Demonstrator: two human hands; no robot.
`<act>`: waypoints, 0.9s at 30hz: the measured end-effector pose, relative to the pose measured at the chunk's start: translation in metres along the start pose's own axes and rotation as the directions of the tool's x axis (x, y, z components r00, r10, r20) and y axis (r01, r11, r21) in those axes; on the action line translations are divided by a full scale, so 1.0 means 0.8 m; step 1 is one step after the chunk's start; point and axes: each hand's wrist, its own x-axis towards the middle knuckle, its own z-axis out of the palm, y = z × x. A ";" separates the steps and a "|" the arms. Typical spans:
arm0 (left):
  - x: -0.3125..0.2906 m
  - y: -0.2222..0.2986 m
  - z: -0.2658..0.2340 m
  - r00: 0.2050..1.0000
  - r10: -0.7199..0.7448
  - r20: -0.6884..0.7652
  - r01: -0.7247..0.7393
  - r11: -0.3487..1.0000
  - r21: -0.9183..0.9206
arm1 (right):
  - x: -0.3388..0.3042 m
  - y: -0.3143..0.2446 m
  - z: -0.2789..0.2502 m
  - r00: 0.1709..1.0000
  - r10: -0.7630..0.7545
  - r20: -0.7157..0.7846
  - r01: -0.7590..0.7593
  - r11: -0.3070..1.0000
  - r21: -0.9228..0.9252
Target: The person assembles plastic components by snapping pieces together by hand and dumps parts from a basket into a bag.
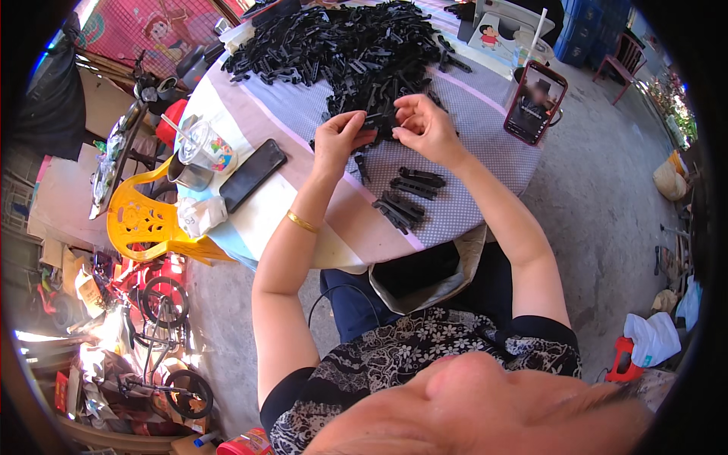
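Note:
My left hand (341,140) pinches a small black plastic part (374,121) between thumb and fingers, over the near end of a heap of similar black parts (341,45). Just to the right of it, my right hand (428,130) has its fingers curled, with thumb and fingertips apart beside the part; nothing shows clearly between them against the black heap. Nearer to me on the checked cloth lie small groups of black clip-like pieces (402,208), laid side by side. One loose black piece (362,167) lies below my left hand.
The round table (485,182) also bears a dark phone (254,174), a metal cup (189,176), a plastic cup (205,144) with straw and a crumpled white packet (202,216). A lit phone (535,102) stands at right. An open bag (425,277) is at my lap; a yellow chair (136,216) stands left.

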 end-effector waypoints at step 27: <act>-0.007 -0.011 0.009 0.975 -0.051 0.216 0.084 0.986 -0.145 | 0.002 -0.008 0.005 0.969 -0.237 0.076 0.249 0.911 -0.328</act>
